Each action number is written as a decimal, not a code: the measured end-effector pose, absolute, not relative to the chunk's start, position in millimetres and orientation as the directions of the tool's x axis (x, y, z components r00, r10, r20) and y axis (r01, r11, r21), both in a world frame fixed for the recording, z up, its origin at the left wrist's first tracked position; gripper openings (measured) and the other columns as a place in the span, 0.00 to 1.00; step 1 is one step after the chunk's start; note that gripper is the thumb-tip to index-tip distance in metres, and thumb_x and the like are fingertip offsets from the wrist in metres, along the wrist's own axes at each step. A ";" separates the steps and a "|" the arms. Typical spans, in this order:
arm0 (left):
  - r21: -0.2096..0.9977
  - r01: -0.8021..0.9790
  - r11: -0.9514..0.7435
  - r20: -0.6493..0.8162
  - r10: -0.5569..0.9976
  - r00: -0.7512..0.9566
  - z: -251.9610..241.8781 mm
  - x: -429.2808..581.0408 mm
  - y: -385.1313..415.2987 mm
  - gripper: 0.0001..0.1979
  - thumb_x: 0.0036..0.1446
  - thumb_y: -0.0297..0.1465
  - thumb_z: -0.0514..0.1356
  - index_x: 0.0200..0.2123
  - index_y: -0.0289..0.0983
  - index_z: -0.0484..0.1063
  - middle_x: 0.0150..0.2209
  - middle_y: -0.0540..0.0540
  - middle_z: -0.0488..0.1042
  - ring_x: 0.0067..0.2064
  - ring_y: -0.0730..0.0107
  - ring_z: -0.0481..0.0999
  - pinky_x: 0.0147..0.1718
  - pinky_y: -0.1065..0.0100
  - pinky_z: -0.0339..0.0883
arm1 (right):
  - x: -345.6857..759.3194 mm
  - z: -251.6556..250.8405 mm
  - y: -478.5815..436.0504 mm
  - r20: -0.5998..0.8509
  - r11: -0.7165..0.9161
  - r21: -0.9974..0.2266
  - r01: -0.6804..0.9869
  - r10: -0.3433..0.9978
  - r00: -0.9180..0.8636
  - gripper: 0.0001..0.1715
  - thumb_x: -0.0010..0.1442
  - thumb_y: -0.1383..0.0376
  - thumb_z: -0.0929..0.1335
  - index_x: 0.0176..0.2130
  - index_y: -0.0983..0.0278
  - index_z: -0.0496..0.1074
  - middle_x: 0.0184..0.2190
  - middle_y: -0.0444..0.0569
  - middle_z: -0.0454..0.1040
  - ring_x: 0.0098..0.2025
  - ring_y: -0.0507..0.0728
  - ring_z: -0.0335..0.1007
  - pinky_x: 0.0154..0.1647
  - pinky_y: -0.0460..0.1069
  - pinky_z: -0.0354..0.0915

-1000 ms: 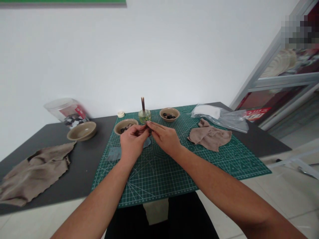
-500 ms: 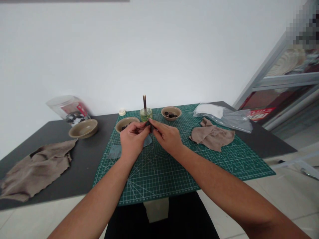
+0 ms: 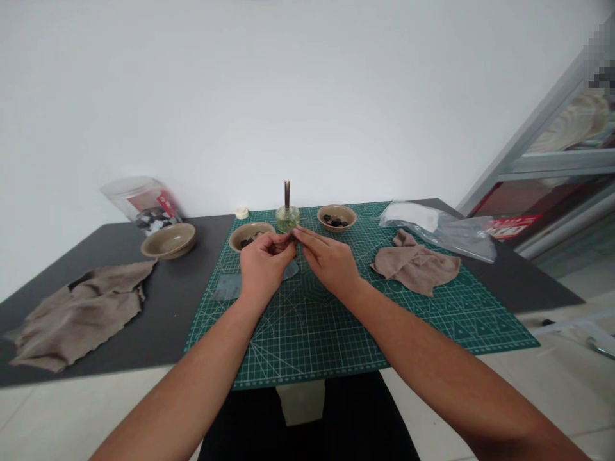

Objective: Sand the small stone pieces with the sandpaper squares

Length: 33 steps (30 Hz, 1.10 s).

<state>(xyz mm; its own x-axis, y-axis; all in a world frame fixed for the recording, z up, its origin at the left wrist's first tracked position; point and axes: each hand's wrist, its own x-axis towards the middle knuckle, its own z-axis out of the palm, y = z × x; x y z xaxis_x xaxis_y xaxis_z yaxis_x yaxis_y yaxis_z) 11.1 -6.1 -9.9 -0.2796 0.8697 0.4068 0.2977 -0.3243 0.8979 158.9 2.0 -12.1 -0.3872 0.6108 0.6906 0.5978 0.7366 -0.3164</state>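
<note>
Over the green cutting mat (image 3: 327, 346), my left hand (image 3: 263, 259) and my right hand (image 3: 331, 259) meet at their fingertips. A small dark piece (image 3: 292, 237) is pinched between them, mostly hidden by the fingers, so I cannot make out its kind. Just beyond the fingertips stands a small clear jar (image 3: 288, 219) with something yellow-green inside and a dark stick (image 3: 287, 194) upright in it. Behind my left hand, a tan bowl (image 3: 235, 243) holds dark pieces. A second tan bowl (image 3: 350, 224) with dark pieces sits past my right hand. A blue-grey flat sheet (image 3: 227, 287) lies partly under my left hand.
To the right are a crumpled brown cloth (image 3: 418, 264) and a clear plastic bag (image 3: 461, 237). At left are another brown cloth (image 3: 86, 314), a tan bowl (image 3: 168, 244) and a tipped clear jar (image 3: 139, 198). A white cap (image 3: 241, 212) lies near the wall.
The view has shifted slightly, so everything sits a little farther right. Both hands stay together at the fingertips, and the small dark piece is more covered than before.
</note>
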 end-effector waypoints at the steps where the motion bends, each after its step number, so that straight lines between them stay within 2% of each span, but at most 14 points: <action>1: 0.901 0.289 -0.323 0.402 0.872 -0.281 -9.5 11.4 -6.8 0.07 0.46 0.33 0.67 0.28 0.35 0.76 0.24 0.49 0.76 0.25 0.70 0.75 0.26 0.70 0.68 | 158.7 -12.2 2.1 0.695 0.735 -0.313 0.602 0.609 -0.382 0.22 0.65 0.71 0.62 0.55 0.59 0.71 0.56 0.47 0.72 0.54 0.54 0.72 0.55 0.48 0.69; 5: 0.914 0.223 -0.338 0.393 0.873 -0.287 -8.2 13.3 -8.1 0.07 0.45 0.32 0.67 0.27 0.35 0.75 0.23 0.50 0.76 0.25 0.71 0.75 0.25 0.70 0.68 | 158.9 -12.3 6.0 0.691 0.728 -0.319 0.607 0.617 -0.377 0.21 0.65 0.69 0.62 0.55 0.60 0.71 0.56 0.47 0.72 0.54 0.54 0.72 0.55 0.48 0.68; 9: 0.914 0.014 -0.405 0.388 0.864 -0.321 -8.7 15.2 -4.7 0.09 0.45 0.32 0.68 0.30 0.36 0.74 0.25 0.50 0.76 0.26 0.71 0.76 0.28 0.68 0.72 | 159.3 -11.3 11.6 0.679 0.657 -0.417 0.629 0.684 -0.265 0.20 0.64 0.69 0.63 0.54 0.59 0.72 0.51 0.45 0.76 0.52 0.55 0.74 0.52 0.48 0.69; 12: 0.905 -0.052 -0.422 0.387 0.867 -0.313 -9.8 14.9 -1.1 0.09 0.45 0.31 0.69 0.29 0.36 0.73 0.27 0.50 0.76 0.26 0.72 0.76 0.29 0.69 0.72 | 157.7 -10.6 10.2 0.656 0.602 -0.498 0.624 0.732 -0.182 0.21 0.64 0.67 0.63 0.56 0.58 0.70 0.49 0.44 0.77 0.48 0.55 0.76 0.48 0.48 0.71; 16: 0.927 -0.043 -0.372 0.350 0.901 -0.256 -10.3 13.6 -0.1 0.09 0.45 0.31 0.69 0.28 0.35 0.72 0.26 0.50 0.76 0.26 0.72 0.76 0.29 0.69 0.72 | 154.8 -11.7 5.9 0.650 0.623 -0.491 0.609 0.727 -0.220 0.20 0.65 0.65 0.63 0.55 0.59 0.70 0.49 0.45 0.78 0.46 0.54 0.77 0.47 0.46 0.70; 20: 0.917 -0.032 -0.398 0.378 0.890 -0.254 -8.9 14.6 -1.1 0.09 0.45 0.31 0.68 0.28 0.35 0.71 0.27 0.51 0.76 0.28 0.72 0.76 0.30 0.69 0.72 | 154.3 -13.7 6.4 0.608 0.615 -0.481 0.625 0.748 -0.268 0.19 0.64 0.65 0.63 0.54 0.60 0.72 0.46 0.47 0.79 0.44 0.55 0.78 0.45 0.47 0.70; 27: 0.940 0.032 -0.340 0.339 0.914 -0.223 -12.1 13.7 1.7 0.10 0.45 0.31 0.67 0.26 0.36 0.69 0.24 0.51 0.75 0.26 0.70 0.76 0.28 0.68 0.72 | 156.6 -13.2 4.1 0.647 0.609 -0.502 0.614 0.735 -0.201 0.21 0.65 0.65 0.62 0.56 0.58 0.70 0.48 0.46 0.78 0.45 0.56 0.77 0.47 0.50 0.71; 33: 0.935 0.018 -0.353 0.349 0.914 -0.207 -11.5 12.1 0.9 0.09 0.46 0.31 0.67 0.27 0.36 0.70 0.24 0.51 0.75 0.25 0.71 0.76 0.27 0.68 0.72 | 158.3 -16.3 6.2 0.650 0.647 -0.436 0.625 0.707 -0.278 0.20 0.64 0.65 0.63 0.54 0.59 0.72 0.47 0.46 0.79 0.45 0.55 0.77 0.46 0.48 0.71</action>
